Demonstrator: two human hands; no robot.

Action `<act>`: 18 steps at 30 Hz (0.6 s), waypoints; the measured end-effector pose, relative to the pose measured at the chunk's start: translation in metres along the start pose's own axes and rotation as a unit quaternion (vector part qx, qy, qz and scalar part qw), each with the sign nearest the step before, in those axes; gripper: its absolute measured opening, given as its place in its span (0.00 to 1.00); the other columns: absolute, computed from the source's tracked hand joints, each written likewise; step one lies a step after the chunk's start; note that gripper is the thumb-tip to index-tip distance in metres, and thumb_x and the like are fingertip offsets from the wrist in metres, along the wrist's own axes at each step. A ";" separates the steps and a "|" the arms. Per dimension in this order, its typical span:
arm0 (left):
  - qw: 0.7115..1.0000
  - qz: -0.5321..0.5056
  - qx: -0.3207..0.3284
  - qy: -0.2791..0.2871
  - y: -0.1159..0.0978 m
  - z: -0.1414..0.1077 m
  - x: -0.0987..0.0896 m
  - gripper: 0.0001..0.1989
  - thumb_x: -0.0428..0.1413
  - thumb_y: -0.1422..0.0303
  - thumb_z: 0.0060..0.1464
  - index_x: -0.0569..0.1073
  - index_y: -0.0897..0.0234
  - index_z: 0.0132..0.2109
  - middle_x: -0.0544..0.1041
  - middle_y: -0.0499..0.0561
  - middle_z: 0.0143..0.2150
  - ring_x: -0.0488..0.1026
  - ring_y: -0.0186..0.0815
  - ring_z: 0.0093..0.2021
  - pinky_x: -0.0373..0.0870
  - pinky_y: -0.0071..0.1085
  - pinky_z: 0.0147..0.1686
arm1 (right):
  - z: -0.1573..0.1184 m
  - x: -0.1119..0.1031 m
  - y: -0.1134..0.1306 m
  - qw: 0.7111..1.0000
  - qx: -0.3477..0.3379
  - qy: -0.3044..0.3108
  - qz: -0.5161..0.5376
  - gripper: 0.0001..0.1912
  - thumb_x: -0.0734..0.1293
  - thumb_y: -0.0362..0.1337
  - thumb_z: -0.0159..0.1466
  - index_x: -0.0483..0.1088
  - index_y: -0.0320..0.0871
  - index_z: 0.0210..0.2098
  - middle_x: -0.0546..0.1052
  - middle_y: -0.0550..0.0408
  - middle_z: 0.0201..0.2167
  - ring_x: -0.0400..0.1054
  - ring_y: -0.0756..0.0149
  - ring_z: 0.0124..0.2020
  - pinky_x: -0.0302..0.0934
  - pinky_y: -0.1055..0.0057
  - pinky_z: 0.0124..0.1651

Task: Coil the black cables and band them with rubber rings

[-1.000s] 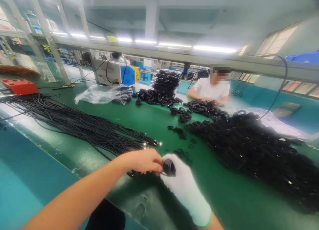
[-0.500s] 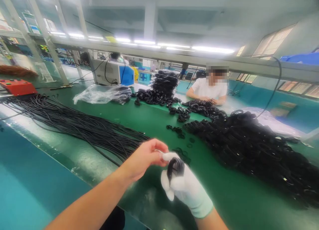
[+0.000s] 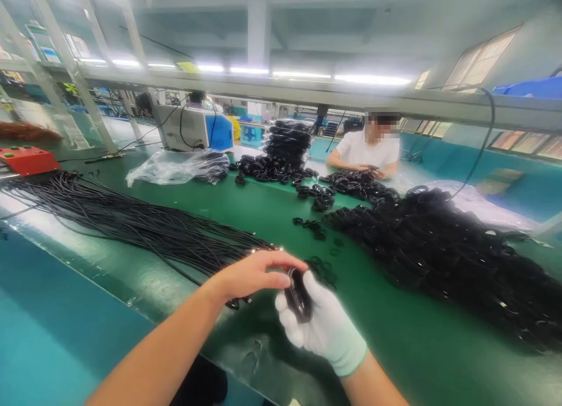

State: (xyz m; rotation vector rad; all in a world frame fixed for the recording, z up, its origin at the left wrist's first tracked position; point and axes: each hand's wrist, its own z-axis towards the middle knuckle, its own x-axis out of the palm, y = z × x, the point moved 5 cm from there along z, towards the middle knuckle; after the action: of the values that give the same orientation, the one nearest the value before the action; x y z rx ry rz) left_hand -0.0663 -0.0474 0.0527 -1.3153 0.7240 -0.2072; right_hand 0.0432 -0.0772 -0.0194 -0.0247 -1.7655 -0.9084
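Observation:
A small coil of black cable [image 3: 299, 297] is held in front of me above the near part of the bench. My right hand [image 3: 322, 318], in a white glove, wraps its fingers and thumb round the coil from below and the right. Bare, my left hand [image 3: 254, 275] pinches the coil's top left, its thumb on the near side and its fingers reaching over the top. Long straight black cables [image 3: 144, 218] lie in a bundle to the left, their ends close behind my left hand. Loose black bands [image 3: 321, 271] lie just beyond the glove.
A large heap of coiled black cables [image 3: 443, 253] covers the right side of the green bench [image 3: 188, 198]. Farther back are smaller coils, a clear plastic bag [image 3: 162, 167] and a blue-white machine [image 3: 197, 128]. Across the bench, a co-worker [image 3: 369, 151] handles coils. A red box [image 3: 28, 160] stands left.
The coil in the gloved hand has turned so that it shows more side-on. My left hand has shifted from beside the glove's fingertips onto the top of the coil, fingers straighter.

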 end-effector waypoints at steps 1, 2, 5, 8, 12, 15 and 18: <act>1.000 -0.011 -0.005 0.008 0.004 0.001 0.000 0.17 0.54 0.68 0.53 0.73 0.59 0.50 0.74 0.50 0.49 0.70 0.37 0.47 0.66 0.30 0.47 | 0.000 0.001 0.001 1.000 0.001 0.001 -0.023 0.27 0.57 0.57 0.63 0.68 0.37 0.41 0.73 0.48 0.34 0.70 0.68 0.28 0.67 0.73 0.25; 1.000 -0.003 -0.016 -0.004 0.007 0.002 -0.001 0.15 0.54 0.67 0.53 0.75 0.60 0.48 0.75 0.50 0.46 0.71 0.37 0.46 0.66 0.30 0.47 | 0.000 0.001 0.004 0.998 -0.018 -0.004 -0.064 0.25 0.61 0.54 0.62 0.68 0.37 0.43 0.73 0.48 0.36 0.70 0.67 0.30 0.68 0.71 0.28; 0.990 0.080 -0.050 -0.109 0.010 0.003 -0.003 0.13 0.57 0.64 0.49 0.77 0.59 0.44 0.75 0.49 0.44 0.70 0.38 0.45 0.65 0.30 0.46 | -0.004 0.000 0.018 0.971 -0.097 -0.052 -0.213 0.23 0.71 0.40 0.56 0.65 0.40 0.48 0.69 0.49 0.41 0.69 0.63 0.38 0.68 0.65 0.39; 0.965 0.097 -0.072 -0.232 0.007 -0.005 -0.002 0.12 0.53 0.61 0.53 0.76 0.60 0.41 0.75 0.48 0.39 0.70 0.36 0.39 0.65 0.29 0.39 | -0.008 -0.001 0.024 0.962 -0.103 -0.076 -0.241 0.28 0.71 0.36 0.55 0.61 0.43 0.53 0.68 0.50 0.42 0.70 0.61 0.40 0.66 0.59 0.44; 0.965 -0.068 -0.137 -0.214 0.017 -0.015 0.018 0.08 0.54 0.65 0.50 0.72 0.66 0.30 0.71 0.45 0.26 0.66 0.30 0.27 0.61 0.25 0.29 | -0.007 0.003 0.025 0.964 -0.080 -0.080 -0.242 0.28 0.71 0.34 0.55 0.60 0.44 0.53 0.67 0.48 0.48 0.67 0.57 0.46 0.65 0.54 0.47; 0.946 -0.191 -0.154 -0.214 0.026 -0.019 0.032 0.07 0.58 0.69 0.45 0.68 0.67 0.27 0.66 0.42 0.22 0.61 0.26 0.23 0.57 0.23 0.26 | -0.004 0.006 0.023 0.954 -0.093 -0.082 -0.272 0.26 0.71 0.29 0.53 0.63 0.44 0.50 0.68 0.49 0.49 0.66 0.59 0.48 0.63 0.58 0.48; 0.932 -0.250 -0.145 -0.217 0.030 -0.021 0.039 0.09 0.57 0.70 0.45 0.64 0.67 0.25 0.63 0.41 0.21 0.57 0.24 0.22 0.53 0.22 0.24 | -0.003 0.008 0.020 0.961 -0.104 -0.061 -0.250 0.25 0.71 0.28 0.53 0.64 0.43 0.48 0.69 0.51 0.46 0.65 0.61 0.48 0.62 0.61 0.50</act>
State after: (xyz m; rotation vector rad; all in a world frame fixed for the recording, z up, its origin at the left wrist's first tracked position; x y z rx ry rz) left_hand -0.0566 -0.0770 0.0086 -1.7429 0.0297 -0.2103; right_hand 0.0512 -0.0683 -0.0019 0.2445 -1.8147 -1.4833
